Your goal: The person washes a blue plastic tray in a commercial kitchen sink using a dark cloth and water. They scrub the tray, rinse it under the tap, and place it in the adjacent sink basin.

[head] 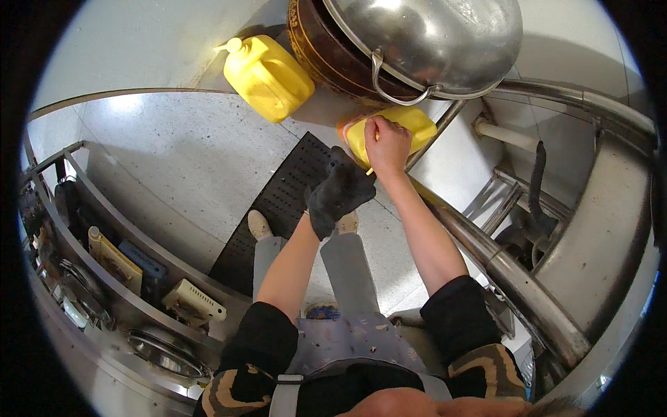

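Note:
My left hand [344, 187] wears a dark glove and has its fingers bent near the spout end of a yellow plastic jug [417, 123]; whether it holds anything cannot be told. The bare right hand [388, 146] is closed over the top of that jug, apparently on its handle, which the fingers cover. An orange-edged label shows on the jug's left side. A second yellow jug [268, 78] with a pump-like spout stands on the floor to the upper left.
A large metal wok [432, 41] lies tilted on a dark brown pot [318, 57] ahead. A perforated black mat [281, 193] lies underfoot. Metal pipes of a stove frame [500, 260] run along the right. At left is a metal shelf [172, 271] with plastic baskets and pans.

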`<state>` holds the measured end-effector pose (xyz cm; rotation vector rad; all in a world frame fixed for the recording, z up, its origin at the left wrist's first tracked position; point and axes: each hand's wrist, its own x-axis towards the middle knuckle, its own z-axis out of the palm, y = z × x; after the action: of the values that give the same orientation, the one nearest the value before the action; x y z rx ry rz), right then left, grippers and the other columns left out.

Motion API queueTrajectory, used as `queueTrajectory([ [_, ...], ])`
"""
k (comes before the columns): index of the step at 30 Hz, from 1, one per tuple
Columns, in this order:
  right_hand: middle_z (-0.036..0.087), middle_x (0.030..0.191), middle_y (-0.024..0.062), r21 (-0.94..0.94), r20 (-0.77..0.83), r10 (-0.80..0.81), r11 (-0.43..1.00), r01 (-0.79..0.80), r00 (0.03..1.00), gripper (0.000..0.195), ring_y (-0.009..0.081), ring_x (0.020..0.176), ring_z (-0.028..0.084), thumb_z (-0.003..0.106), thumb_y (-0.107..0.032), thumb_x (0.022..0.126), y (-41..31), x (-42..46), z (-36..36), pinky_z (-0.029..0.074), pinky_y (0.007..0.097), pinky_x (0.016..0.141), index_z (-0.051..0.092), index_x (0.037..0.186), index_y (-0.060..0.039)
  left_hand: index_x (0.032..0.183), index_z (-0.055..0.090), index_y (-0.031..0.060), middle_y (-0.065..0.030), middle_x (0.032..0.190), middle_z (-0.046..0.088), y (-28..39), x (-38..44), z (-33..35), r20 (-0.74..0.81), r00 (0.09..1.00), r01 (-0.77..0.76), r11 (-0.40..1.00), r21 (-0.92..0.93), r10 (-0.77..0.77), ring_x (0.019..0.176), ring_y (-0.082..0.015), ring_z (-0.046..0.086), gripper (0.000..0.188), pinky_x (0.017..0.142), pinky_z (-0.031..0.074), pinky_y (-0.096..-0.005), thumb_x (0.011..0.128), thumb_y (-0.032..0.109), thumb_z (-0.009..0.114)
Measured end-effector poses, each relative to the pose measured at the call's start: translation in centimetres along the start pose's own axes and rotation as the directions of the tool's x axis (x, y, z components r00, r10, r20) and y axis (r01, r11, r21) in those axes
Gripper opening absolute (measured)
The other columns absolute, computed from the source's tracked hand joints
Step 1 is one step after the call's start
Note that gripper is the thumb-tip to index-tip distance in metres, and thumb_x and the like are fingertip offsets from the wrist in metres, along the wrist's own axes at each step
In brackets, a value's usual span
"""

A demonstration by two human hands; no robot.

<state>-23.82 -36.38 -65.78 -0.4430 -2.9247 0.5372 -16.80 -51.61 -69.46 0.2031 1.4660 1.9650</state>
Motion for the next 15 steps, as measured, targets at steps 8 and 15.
queueTrajectory([
  [8,0.073,0.085,0.011,-0.054,-0.098,-0.018,0.998,0.013,0.995,0.019,0.0328,0.086,0.066,0.062,-0.023,0.095,0.3,0.4,0.1,0.045,0.0458,0.082,0.071,0.089,-0.0081,0.11,0.062,0.0115,-0.0027,0.103,0.064,6.4,-0.5,-0.1,0.018,0.99,-0.117,0.726,0.677,0.143,0.096,-0.0154,0.062,0.017,0.086,0.054,-0.0318,0.101,0.026,0.064],
  [15,0.066,0.116,0.0152,0.628,0.037,0.278,0.74,-0.239,0.96,0.024,0.0318,0.106,0.062,0.049,-0.018,0.108,-3.0,-9.6,-10.6,0.047,0.0394,0.096,0.064,0.115,-0.0005,0.118,0.062,0.0125,-0.0099,0.123,0.067,13.6,-7.6,2.3,0.039,0.869,0.278,0.42,-0.864,-0.494,0.102,-0.0238,0.067,0.037,0.091,0.058,-0.039,0.101,0.045,0.062],
])
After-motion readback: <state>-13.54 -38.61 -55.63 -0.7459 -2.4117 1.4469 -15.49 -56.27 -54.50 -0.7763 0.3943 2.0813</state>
